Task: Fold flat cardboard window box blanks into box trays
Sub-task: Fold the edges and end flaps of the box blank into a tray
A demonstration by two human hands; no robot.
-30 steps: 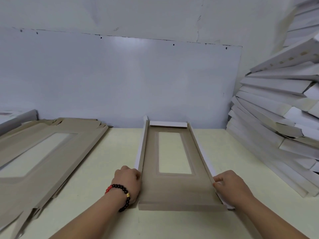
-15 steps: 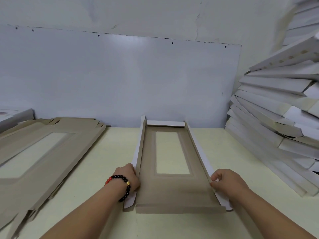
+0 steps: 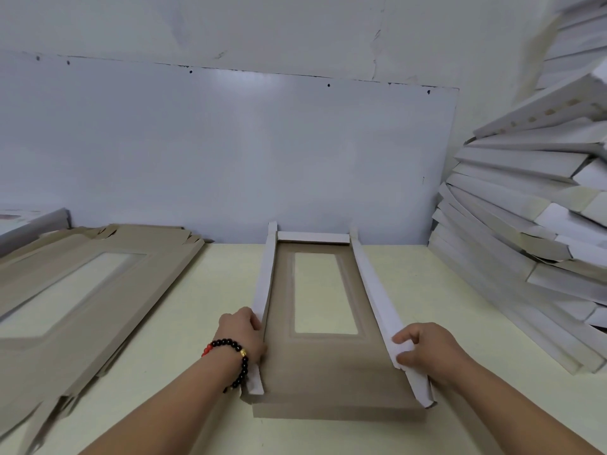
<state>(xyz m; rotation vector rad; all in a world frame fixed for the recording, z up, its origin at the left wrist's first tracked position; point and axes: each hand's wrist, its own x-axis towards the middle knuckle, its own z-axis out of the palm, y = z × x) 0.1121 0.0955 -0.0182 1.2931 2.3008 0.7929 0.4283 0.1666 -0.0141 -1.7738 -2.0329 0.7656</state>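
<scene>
Cardboard fills your head view: the box blank [image 3: 331,372] lies brown side up on the pale table [image 3: 427,290], straight ahead of you, its cut-out window [image 3: 320,292] beyond your hands and its far end near the wall board [image 3: 230,152]. Your left hand [image 3: 241,336] curls its fingers over the raised left side flap [image 3: 264,284] and holds it. Your right hand [image 3: 427,351] pinches the right side flap [image 3: 377,297] between thumb and fingertips. Both long flaps stand up, white faces showing. A beaded bracelet [image 3: 235,357] circles your left wrist. Flat blanks [image 3: 82,290] are stacked on your left; folded trays [image 3: 532,244] are piled on your right.
</scene>
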